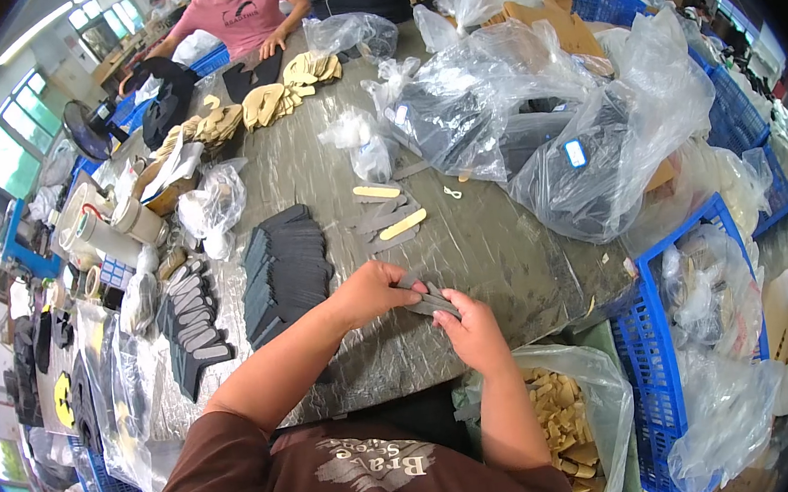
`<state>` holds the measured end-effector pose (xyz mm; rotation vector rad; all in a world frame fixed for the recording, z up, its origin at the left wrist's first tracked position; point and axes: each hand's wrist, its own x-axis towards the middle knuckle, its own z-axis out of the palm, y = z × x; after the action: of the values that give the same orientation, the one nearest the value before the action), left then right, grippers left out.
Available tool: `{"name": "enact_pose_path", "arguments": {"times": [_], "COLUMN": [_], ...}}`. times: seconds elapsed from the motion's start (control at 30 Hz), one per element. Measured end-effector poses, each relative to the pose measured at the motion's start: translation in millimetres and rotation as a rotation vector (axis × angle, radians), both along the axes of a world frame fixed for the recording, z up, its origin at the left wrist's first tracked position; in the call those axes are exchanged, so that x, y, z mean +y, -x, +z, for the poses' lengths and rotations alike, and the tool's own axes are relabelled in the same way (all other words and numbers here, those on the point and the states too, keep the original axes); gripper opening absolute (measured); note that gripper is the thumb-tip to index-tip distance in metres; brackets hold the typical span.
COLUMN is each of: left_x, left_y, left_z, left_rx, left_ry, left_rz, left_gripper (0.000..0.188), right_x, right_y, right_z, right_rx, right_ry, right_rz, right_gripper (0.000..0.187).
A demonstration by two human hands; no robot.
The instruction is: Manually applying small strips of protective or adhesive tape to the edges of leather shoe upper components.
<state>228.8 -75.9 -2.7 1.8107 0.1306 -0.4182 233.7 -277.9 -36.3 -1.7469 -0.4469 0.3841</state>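
Both my hands hold dark grey flat strips just above the near part of the table. My left hand pinches their left end. At their right end the fingers of my right hand are closed on them. Beyond my hands lies a small pile of grey strips, with yellow strips on top. Left of my left forearm, a long overlapping stack of dark grey pieces rests on the table. Further left is a row of dark pieces with lighter grey faces.
Clear plastic bags fill the far right of the plastic-covered table. Blue crates stand at right. By my right arm, a lined bin holds tan scraps. A person in pink works across, near tan pieces.
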Motion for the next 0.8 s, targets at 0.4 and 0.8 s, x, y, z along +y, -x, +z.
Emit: {"name": "enact_pose_path", "arguments": {"times": [0.4, 0.8], "left_x": [13.3, -2.1], "left_y": [24.5, 19.2], "left_z": [-23.0, -20.2], "left_rx": [-0.577, -0.571], "left_ry": [-0.478, -0.604], "left_rz": [0.016, -0.355], "left_gripper": [0.026, 0.022], "right_x": [8.6, 15.9], "right_y": [21.6, 34.2], "right_z": [1.5, -5.9], "right_rx": [-0.736, -0.73], "right_ry": [0.591, 0.458], "right_rz": [-0.137, -0.107], "right_gripper": [0.019, 0.042]}}
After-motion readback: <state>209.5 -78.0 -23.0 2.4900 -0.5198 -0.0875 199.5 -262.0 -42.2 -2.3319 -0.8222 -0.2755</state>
